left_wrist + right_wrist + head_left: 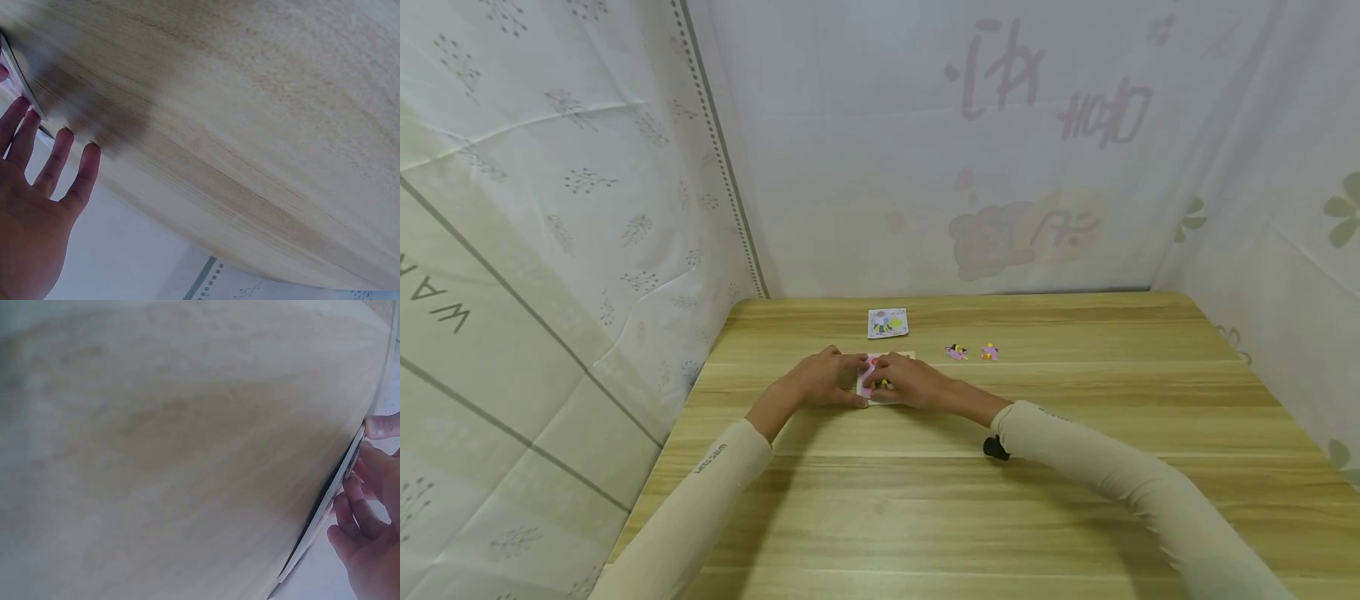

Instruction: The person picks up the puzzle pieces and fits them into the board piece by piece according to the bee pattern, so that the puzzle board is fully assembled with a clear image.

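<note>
A small puzzle board (862,388) with a pale border and pink picture lies between both hands in the head view. My left hand (829,378) is at its left side, thumb at the near corner. In the left wrist view its fingers (57,164) are spread and fairly straight, two touching the board's edge. My right hand (921,385) reaches over the board from the right. Its fingers and thumb close around a yellow-and-black puzzle piece (883,384), partly hidden. Curled fingers (362,515) rest over the board in the right wrist view.
Two loose puzzle pieces, one with black and yellow (957,352) and one mostly pink (990,353), lie right of the board. Behind it is a square bee picture card (887,323). Patterned cloth (880,167) hangs along the back and sides of the wooden table (880,508).
</note>
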Demonstrator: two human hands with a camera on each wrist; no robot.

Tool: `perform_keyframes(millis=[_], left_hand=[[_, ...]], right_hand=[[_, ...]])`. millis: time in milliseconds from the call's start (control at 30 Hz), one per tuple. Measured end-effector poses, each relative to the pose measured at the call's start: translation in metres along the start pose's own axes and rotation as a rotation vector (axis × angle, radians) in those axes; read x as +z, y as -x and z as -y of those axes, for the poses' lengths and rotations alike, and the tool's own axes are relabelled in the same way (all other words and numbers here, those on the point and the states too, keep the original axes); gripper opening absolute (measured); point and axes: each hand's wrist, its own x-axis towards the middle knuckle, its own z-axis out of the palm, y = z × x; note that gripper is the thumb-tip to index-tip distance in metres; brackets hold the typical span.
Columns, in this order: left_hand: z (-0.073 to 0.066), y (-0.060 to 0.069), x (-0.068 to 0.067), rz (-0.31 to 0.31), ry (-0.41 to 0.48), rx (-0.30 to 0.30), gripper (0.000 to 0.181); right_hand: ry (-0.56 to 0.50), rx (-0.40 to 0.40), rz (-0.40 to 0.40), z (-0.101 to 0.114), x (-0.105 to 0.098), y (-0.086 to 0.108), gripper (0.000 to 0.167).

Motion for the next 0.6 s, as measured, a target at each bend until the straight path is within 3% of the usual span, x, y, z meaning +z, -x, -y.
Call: perform_keyframes(millis=[600], left_hand=[[-0.0005, 0.0002, -0.0002, 0.004, -0.005, 0.006, 0.087]], right_hand=[[0.014, 0.038, 0.058, 0.0066, -0.0033, 0.0006, 0.026]])
